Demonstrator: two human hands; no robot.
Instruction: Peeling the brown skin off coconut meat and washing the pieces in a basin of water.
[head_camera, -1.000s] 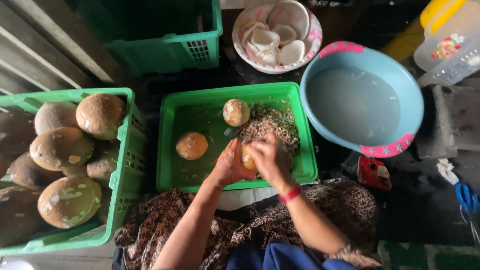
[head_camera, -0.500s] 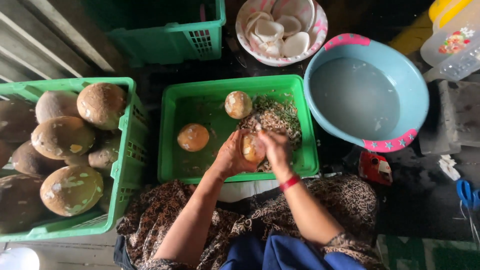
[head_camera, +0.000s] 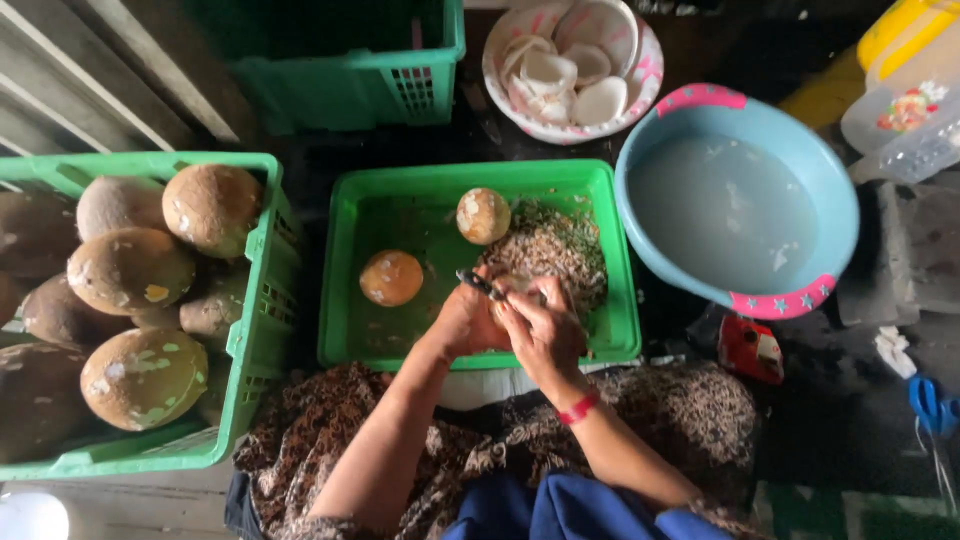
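**coco_fan:** So what are the hands doing here?

**tray_watcher:** Both are pressed together over the near right part of the green tray (head_camera: 350, 340). The left hand (head_camera: 462, 322) is closed around a dark-handled tool (head_camera: 478, 283) that pokes up and left. The right hand (head_camera: 545, 330) is cupped shut on a small coconut piece (head_camera: 520, 285), mostly hidden, so I only see a pale sliver of it.

**coco_fan:** Much room around them?

**tray_watcher:** Not on the right: the pile of brown shavings (head_camera: 555, 250) sits just beyond the fingers, and the tray's front rim is right under the wrists. Two peeled coconuts (head_camera: 390, 277) lie apart to the left and farther back, with bare tray floor between them. The blue basin of water (head_camera: 740, 210) touches the tray's right edge, and the crate of husked coconuts (head_camera: 140, 290) stands just beside its left.
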